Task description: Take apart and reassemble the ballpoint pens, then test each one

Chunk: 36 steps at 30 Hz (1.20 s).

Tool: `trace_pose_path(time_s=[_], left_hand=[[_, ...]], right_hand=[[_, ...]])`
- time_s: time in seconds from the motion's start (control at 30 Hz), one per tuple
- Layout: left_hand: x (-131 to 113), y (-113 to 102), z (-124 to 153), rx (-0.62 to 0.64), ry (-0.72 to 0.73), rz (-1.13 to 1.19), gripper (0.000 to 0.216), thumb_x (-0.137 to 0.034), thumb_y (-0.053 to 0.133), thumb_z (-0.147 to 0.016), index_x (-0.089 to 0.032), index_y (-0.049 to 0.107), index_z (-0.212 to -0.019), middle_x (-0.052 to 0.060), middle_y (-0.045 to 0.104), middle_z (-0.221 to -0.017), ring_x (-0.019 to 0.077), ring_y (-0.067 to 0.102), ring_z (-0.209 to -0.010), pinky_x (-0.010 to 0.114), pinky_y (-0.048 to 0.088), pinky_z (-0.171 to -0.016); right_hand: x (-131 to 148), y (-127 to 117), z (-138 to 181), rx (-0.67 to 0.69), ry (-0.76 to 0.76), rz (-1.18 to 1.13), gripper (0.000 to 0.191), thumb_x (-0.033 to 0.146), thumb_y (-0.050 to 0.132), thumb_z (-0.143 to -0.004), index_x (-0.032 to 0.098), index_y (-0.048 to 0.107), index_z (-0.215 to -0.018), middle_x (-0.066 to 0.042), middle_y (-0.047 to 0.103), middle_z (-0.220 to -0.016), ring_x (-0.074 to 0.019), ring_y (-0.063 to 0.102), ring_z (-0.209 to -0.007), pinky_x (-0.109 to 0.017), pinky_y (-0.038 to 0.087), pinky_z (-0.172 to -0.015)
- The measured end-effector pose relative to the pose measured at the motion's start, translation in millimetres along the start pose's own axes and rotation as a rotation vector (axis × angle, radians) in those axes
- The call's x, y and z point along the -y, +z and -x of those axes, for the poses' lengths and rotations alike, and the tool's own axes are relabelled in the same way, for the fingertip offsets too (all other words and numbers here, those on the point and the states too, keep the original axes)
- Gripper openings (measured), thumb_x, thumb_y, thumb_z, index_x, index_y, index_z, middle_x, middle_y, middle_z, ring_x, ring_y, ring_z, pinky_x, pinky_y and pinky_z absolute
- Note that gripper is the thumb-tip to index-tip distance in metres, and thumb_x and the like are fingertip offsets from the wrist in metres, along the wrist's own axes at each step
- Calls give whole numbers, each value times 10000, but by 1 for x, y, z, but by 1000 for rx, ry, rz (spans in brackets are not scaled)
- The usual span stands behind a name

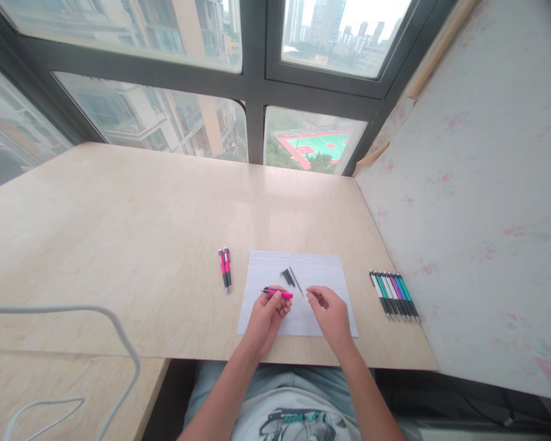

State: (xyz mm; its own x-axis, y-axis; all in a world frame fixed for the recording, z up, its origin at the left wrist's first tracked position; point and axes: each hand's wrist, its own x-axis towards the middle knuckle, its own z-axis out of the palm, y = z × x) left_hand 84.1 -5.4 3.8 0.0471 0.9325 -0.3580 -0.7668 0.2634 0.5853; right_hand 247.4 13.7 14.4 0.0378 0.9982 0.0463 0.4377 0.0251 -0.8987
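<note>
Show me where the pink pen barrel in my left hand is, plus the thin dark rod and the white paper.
Pink pen barrel point(286, 294): head view, on its bare pink end.
Thin dark rod point(296, 281): head view, near its middle.
White paper point(326, 275): head view, on a bare part.

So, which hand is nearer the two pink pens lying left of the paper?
Left. The left hand is right of the two pink pens, nearer the camera; the right hand is farther right.

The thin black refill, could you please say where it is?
In the head view, the refill lies on the white paper, just right of the short black parts.
</note>
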Motion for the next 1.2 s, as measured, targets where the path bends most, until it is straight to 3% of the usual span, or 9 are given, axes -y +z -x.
trace_pose_path(time_s=[0.2, 0.33, 0.57, 0.73, 0.9, 1.1, 1.2], left_hand=[[-1, 0, -1, 0, -7, -13, 201, -284, 745, -796, -142, 658, -909, 49, 676, -853, 106, 609, -713, 235, 479, -699], [-1, 0, -1, 10, -9, -16, 199, -290, 738, -802, -145, 660, -914, 48, 672, -860, 108, 606, -723, 237, 478, -698], [0, 0, -1, -2, -13, -9, 206, -283, 746, -795, -145, 656, -918, 51, 673, -855, 114, 608, -732, 241, 484, -705], [-1, 2, 0, 10, -13, -31, 198, -281, 741, -798, -143, 656, -912, 51, 668, -852, 109, 599, -718, 233, 479, -696], [-2, 3, 0, 4, -11, -32, 196, -283, 739, -800, -142, 658, -909, 53, 666, -847, 114, 598, -719, 232, 474, -682], [-2, 3, -1, 17, -11, -22, 213, -281, 752, -785, -142, 656, -914, 51, 673, -845, 113, 599, -706, 242, 472, -684], [-1, 2, -1, 18, -7, -27, 208, -284, 743, -795, -142, 654, -917, 51, 675, -843, 115, 601, -713, 243, 474, -689]], right_hand=[[-26, -28, 1, -87, 75, 104, 286, 402, 543, -862, 177, 709, -925, -117, 727, -937, -246, 663, -828, -371, 540, -742], [-34, -40, -2, -51, 25, 236, 261, 348, 517, -869, 176, 703, -932, -113, 714, -947, -238, 657, -824, -364, 530, -746], [-28, -24, -5, 84, -81, 490, 242, 239, 549, -834, 181, 683, -1027, -67, 669, -881, -188, 609, -681, -323, 479, -692], [-24, -17, -8, 152, -95, 529, 188, 191, 543, -827, 212, 698, -932, -64, 674, -873, -188, 619, -706, -305, 459, -691], [-21, -18, -6, 129, -23, 380, 123, 207, 563, -800, 214, 680, -834, -47, 694, -796, -202, 636, -706, -330, 488, -695], [2, -3, 2, 124, 184, -181, 216, 404, 663, -792, 196, 670, -849, -58, 725, -783, -221, 703, -730, -330, 561, -651], [15, 5, 4, 119, 222, -330, 272, 439, 718, -754, 187, 645, -826, -43, 707, -715, -218, 709, -689, -303, 558, -586]])
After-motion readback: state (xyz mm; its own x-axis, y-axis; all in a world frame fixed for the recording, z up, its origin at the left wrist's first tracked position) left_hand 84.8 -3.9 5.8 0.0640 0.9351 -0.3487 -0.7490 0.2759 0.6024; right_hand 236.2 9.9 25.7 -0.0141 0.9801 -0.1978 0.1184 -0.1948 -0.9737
